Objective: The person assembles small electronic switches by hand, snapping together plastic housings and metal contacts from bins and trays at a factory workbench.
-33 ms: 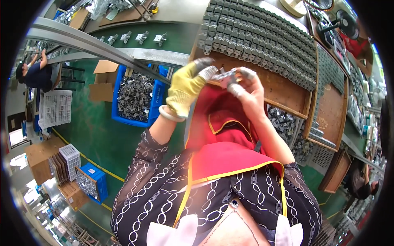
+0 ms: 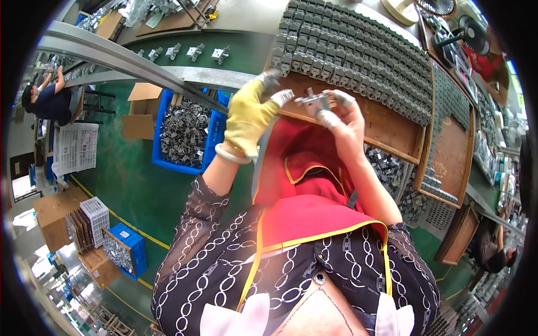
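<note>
The right hand [image 2: 348,120] pinches a metal part [image 2: 318,103] between thumb and fingers, at 1 o'clock from the middle of the view. The left hand [image 2: 246,117], in a yellow glove, is at the part's 9 o'clock, thumb and fingers parted wide, tips just beside it. Farther toward 1 o'clock, a wooden tray [image 2: 392,139] carries tight rows of grey units [image 2: 353,61] across its far side. At 3 o'clock a second tray [image 2: 453,151] holds smaller grey pieces [image 2: 451,92], mostly toward its far end. At 10 o'clock a blue bin [image 2: 213,133] contains heaped loose metal pieces [image 2: 184,131]; a cardboard box [image 2: 140,124] stands beside it.
</note>
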